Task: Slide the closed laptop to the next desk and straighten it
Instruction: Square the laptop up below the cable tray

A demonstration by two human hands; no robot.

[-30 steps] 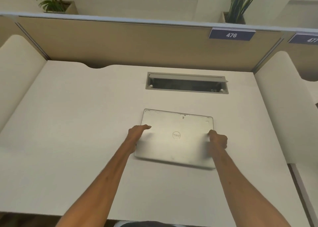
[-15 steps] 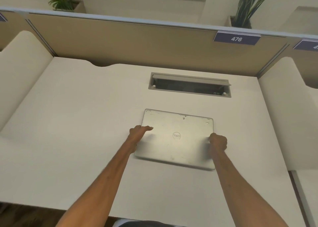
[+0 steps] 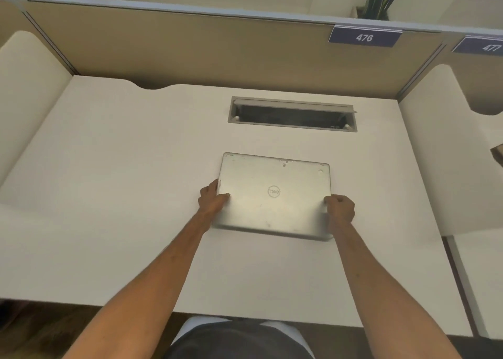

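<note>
A closed silver laptop (image 3: 275,195) with a round logo on its lid lies flat near the middle of the white desk (image 3: 122,190), turned slightly clockwise. My left hand (image 3: 212,199) grips its left edge, thumb on the lid. My right hand (image 3: 340,207) is curled around its right edge near the front corner. The neighbouring desk (image 3: 487,282) shows as a strip at the far right, beyond a cream side divider (image 3: 441,152).
An open cable tray slot (image 3: 292,115) sits in the desk just behind the laptop. A tan back panel (image 3: 190,51) carries labels 476 (image 3: 364,37) and 477 (image 3: 487,47). Another cream divider (image 3: 30,92) stands at the left. Potted plants stand behind the panel.
My left hand has shifted from resting fingers on the lid to gripping the laptop's left edge. The laptop stays in about the same spot; the camera has tilted down slightly.
</note>
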